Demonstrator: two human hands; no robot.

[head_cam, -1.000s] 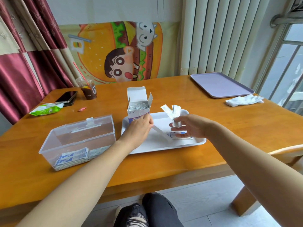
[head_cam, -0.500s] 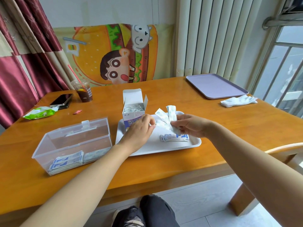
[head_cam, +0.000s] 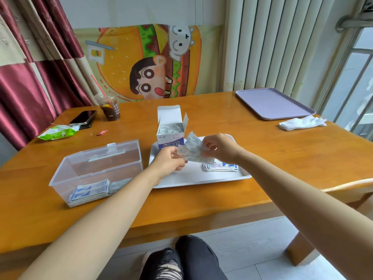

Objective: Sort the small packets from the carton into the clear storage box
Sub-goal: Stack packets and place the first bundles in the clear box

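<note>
White paper packets [head_cam: 194, 151], a small fanned-out bunch, are pinched between both hands just above the white tray [head_cam: 191, 177]. Thumb and curled fingers of the left hand [head_cam: 168, 161] grip the near end, and the right hand [head_cam: 221, 148] grips the other end the same way. Right behind them the open carton [head_cam: 170, 126] stands on the tray's back left corner with more inside. Some loose ones [head_cam: 222, 167] lie on the tray under the right wrist. Left of the tray sits the clear box [head_cam: 94, 168], lid up, with a stack [head_cam: 89, 191] in its front.
</note>
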